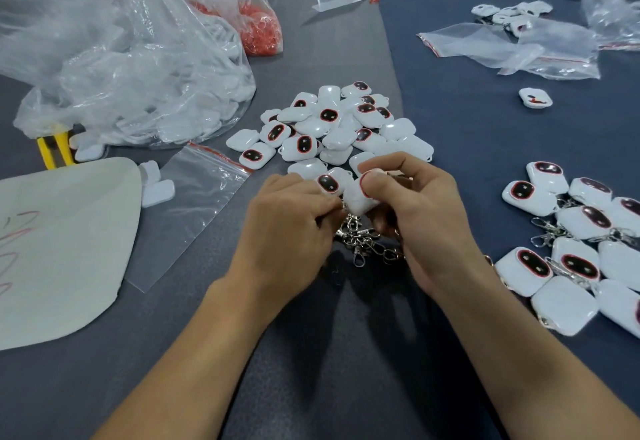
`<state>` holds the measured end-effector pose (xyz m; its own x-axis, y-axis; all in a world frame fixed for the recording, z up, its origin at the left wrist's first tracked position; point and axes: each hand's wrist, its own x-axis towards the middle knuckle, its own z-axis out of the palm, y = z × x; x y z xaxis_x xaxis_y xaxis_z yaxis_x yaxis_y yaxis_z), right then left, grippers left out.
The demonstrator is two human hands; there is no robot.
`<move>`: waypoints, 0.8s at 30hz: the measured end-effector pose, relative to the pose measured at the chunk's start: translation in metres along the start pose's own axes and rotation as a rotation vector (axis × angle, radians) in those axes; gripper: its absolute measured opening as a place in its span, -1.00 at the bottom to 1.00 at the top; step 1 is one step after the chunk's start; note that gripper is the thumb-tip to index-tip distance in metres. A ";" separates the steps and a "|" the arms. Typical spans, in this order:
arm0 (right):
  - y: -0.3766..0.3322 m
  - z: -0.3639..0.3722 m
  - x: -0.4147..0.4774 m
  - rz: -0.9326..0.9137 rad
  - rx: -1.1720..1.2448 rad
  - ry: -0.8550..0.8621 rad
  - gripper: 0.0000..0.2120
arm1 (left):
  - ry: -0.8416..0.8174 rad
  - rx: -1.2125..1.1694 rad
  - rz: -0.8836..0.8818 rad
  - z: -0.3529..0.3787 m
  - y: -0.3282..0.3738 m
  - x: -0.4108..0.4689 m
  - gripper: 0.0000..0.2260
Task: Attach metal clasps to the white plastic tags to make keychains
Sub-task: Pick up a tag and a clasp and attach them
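Observation:
My right hand [420,217] pinches a white plastic tag [358,198] with a red-rimmed dark oval, held just above the table. My left hand [291,228] is closed at the tag's lower left corner, fingertips on a metal clasp there; the clasp itself is mostly hidden. Below and between both hands lies a tangle of silver metal clasps [367,240]. Beyond the hands sits a heap of loose white tags [332,127]. At the right lies a group of tags with clasps fitted [575,242].
A big clear bag of white tags [138,68] and a bag of red pieces [259,29] stand at the back left. An empty zip bag [194,204], a white sheet [65,242] and a yellow cutter [55,146] lie at the left. More bags [512,46] lie back right.

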<state>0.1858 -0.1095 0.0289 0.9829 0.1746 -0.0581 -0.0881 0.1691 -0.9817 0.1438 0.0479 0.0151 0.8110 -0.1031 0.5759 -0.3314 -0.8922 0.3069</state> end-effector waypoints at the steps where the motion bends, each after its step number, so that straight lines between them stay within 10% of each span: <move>1: -0.001 -0.001 0.001 0.017 0.030 0.004 -0.87 | 0.026 -0.040 -0.051 0.000 0.000 0.000 -0.95; 9: -0.003 -0.007 0.008 0.282 0.361 -0.056 -0.82 | 0.014 -0.938 -0.698 -0.001 0.006 0.010 -0.85; 24: -0.002 -0.005 0.005 0.246 0.258 -0.019 -0.85 | 0.021 -0.766 -0.608 -0.003 0.010 0.008 -0.91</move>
<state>0.1919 -0.1135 0.0293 0.9242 0.2579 -0.2818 -0.3624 0.3587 -0.8602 0.1456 0.0399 0.0248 0.9408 0.2944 0.1681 -0.0893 -0.2632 0.9606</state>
